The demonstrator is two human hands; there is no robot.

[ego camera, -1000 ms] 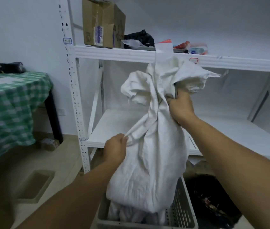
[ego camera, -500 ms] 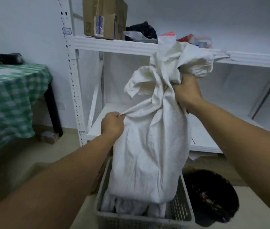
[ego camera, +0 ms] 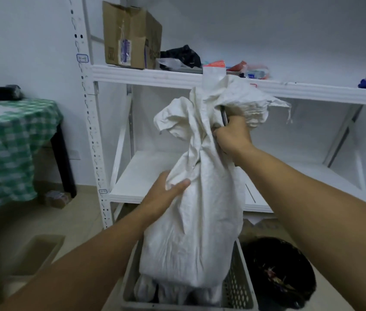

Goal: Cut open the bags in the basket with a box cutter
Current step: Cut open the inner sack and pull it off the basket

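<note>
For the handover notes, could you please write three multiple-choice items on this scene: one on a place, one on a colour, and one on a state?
1. Where does the cardboard box stand?
A. On the upper shelf
B. On the floor
C. In the basket

2. What colour is the checked tablecloth?
A. Red and white
B. Green and white
C. Plain black

3. How is the white bag held?
A. By no hand
B. By the left hand alone
C. By both hands

Answers:
1 A: the box sits at the left end of the upper shelf.
2 B: green and white checks cover the table on the left.
3 C: the left hand grips the bag's side, and the right hand clutches its bunched neck together with a thin metal tool, above the grey basket.
</note>
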